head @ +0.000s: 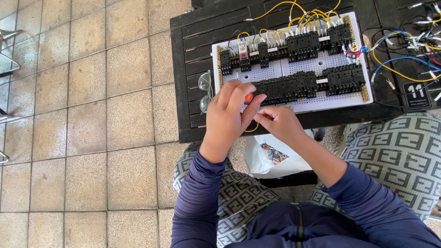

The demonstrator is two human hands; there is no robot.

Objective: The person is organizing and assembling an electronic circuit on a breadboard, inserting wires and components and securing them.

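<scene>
Overhead, left hand [227, 117] fingers curled round an orange-handled screwdriver [248, 97] — right hand [278, 121] fingers pinching yellow wire [252, 129].

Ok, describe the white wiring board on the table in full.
The white perforated board lies flat on a dark slatted table. Two rows of black relay sockets cross it, yellow wires looping over the top row. Brass-coloured strips edge its short sides. The left hand and right hand cover its near edge.

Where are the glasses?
In the head view, the clear glasses lie on the dark slatted table, just left of the white wiring board and beside the left hand.
</scene>
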